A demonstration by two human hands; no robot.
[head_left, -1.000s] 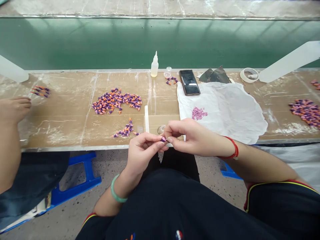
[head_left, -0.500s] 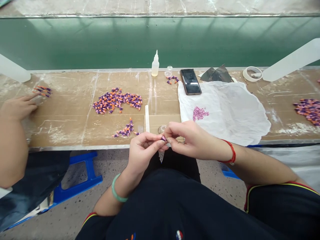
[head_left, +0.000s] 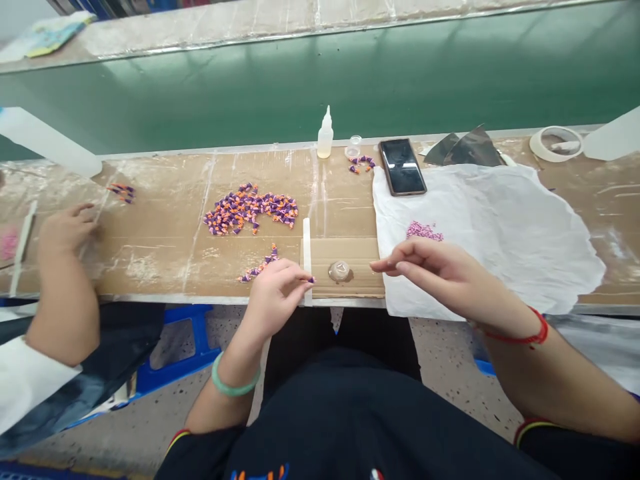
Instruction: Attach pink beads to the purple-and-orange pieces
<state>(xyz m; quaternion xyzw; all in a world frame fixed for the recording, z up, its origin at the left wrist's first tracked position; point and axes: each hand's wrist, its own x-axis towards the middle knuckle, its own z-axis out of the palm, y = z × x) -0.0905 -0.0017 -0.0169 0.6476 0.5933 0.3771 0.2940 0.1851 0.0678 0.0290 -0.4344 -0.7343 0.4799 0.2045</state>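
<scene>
Workbench [head_left: 165, 233], cardboard-topped, green wall behind. Left hand [head_left: 277, 293]: thumb and fingertips pinched on a small purple piece [head_left: 311, 281] at the near edge, just beside a white strip [head_left: 307, 240]. Right hand [head_left: 440, 277]: empty, fingers loosely spread, over the white sheet [head_left: 525, 227], near pink beads [head_left: 424, 231]. Left, farther back: purple-orange pile [head_left: 250, 208]. Far edge: glue bottle [head_left: 325, 127], phone [head_left: 402, 167].

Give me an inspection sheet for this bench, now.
Surface: cardboard-covered bench, scuffed and streaked white.
Work things: purple piece; piece pile; pink beads on white sheet; clear dish.
Clutter: phone, bottle, tape roll.
Hands: left hand pinching the purple piece; right hand open, over the sheet's edge.
Cables: nothing seen.
Surroundings: green panel; co-worker's hand on bench at left.
</scene>
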